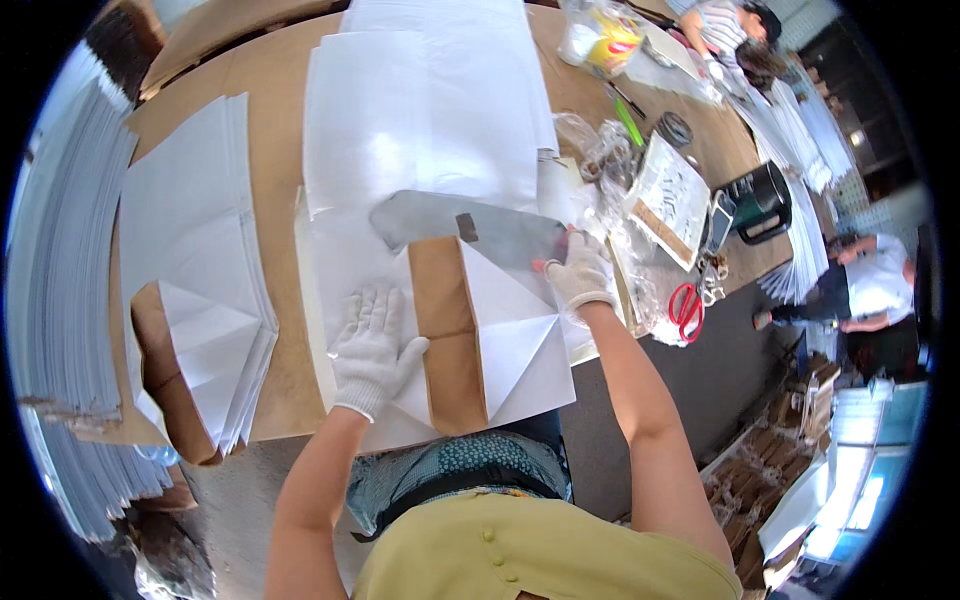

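Looking down now from the head, through the left of two side-by-side fisheyes, upright and unmirrored. Peering steeply over the yellow-green shirt [540, 550] at the bottom edge, facing forward across the brown table [278, 200]. Sitting close above the work, near enough to show the forearms [322, 465], left glove [375, 345] and right glove [583, 272] large. Sweeping wide too: catching the paper stack [75, 250] far out left, a co-worker [722, 30] small at upper right, another person [875, 285] tipped sideways at right. Bowing straight edges, then dropping to black at the corners.
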`<action>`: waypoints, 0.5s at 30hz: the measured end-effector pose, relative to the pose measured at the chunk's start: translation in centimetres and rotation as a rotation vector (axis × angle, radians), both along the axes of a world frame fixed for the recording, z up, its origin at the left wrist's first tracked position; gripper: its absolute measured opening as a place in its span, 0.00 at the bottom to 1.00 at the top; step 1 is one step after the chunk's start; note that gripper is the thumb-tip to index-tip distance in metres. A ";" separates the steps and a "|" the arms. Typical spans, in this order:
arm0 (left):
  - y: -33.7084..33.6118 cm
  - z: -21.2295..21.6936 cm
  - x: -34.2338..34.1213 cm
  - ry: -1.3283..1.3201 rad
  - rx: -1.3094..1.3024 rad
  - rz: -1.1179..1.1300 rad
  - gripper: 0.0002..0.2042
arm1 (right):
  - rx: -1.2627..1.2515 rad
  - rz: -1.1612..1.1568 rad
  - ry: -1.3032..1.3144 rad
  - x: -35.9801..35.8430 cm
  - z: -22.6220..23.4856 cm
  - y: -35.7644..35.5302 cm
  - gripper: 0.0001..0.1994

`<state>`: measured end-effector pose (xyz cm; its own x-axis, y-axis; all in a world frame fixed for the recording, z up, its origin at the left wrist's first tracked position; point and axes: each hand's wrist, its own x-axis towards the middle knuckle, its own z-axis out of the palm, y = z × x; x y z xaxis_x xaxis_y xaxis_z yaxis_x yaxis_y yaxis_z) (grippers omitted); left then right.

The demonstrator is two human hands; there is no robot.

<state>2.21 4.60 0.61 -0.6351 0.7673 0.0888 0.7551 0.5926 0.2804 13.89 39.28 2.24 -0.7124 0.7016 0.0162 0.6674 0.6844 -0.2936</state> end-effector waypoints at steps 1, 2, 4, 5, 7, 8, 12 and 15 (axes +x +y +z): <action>-0.6 0.0 0.1 0.000 0.014 -0.003 0.39 | -0.095 -0.019 -0.063 -0.5 1.1 0.0 0.31; -0.9 0.0 0.1 0.000 0.028 -0.006 0.39 | -0.186 -0.038 -0.130 -0.7 1.7 0.4 0.32; -2.2 -0.6 0.6 0.009 0.042 -0.001 0.38 | -0.325 0.064 0.149 2.2 -0.5 4.0 0.24; -3.2 -1.2 0.9 0.026 0.036 0.014 0.37 | -0.288 0.103 0.213 3.1 0.1 5.2 0.22; -5.6 -1.6 1.5 0.058 0.043 0.028 0.36 | -0.392 0.109 0.369 4.9 3.0 5.8 0.22; -6.3 -1.5 2.0 0.036 0.033 0.061 0.36 | -0.637 -0.083 0.696 6.4 2.7 4.9 0.24; -8.3 -0.5 3.7 -0.117 0.085 0.146 0.34 | -0.896 0.091 0.471 10.8 2.7 6.1 0.20; -8.7 0.9 2.6 -0.229 0.279 0.138 0.31 | -0.865 -0.027 0.296 8.8 2.8 -0.1 0.18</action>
<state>4.85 -4.07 1.50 -0.7585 0.6393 0.1264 0.5727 0.5614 0.5974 22.65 39.15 5.02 -0.7461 0.5705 -0.3434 0.4957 0.1314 -0.8585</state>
